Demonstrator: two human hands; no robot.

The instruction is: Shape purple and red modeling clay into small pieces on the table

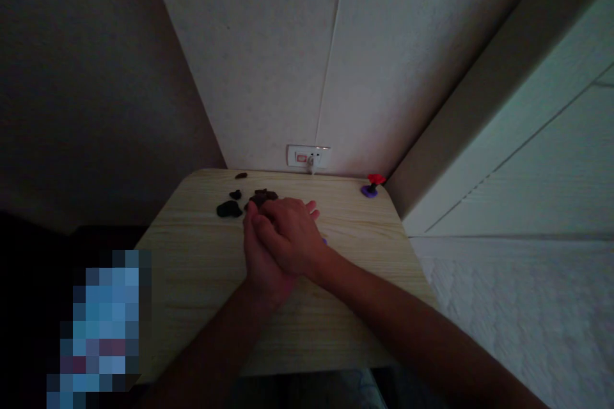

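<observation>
My left hand (261,266) is palm up above the light wooden table, its fingertips showing past the far side of the other hand. Across it lies my right hand (298,244), palm down and pressed onto it. Both hands are closed together, and whatever lies between the palms is hidden. Just beyond them is a cluster of dark brown lumps (261,197), partly covered by the hands. A flat black piece (229,209) and a smaller black lump (235,194) lie to the left. A bit of purple (325,241) peeks out beside my right wrist.
On the table (201,281), a small red flower-like shape on a purple base (369,190) stands at the back right. A thin brown piece (241,176) lies at the back edge. Behind is a wall socket (308,156) with a plug; a white cabinet (508,140) borders the right.
</observation>
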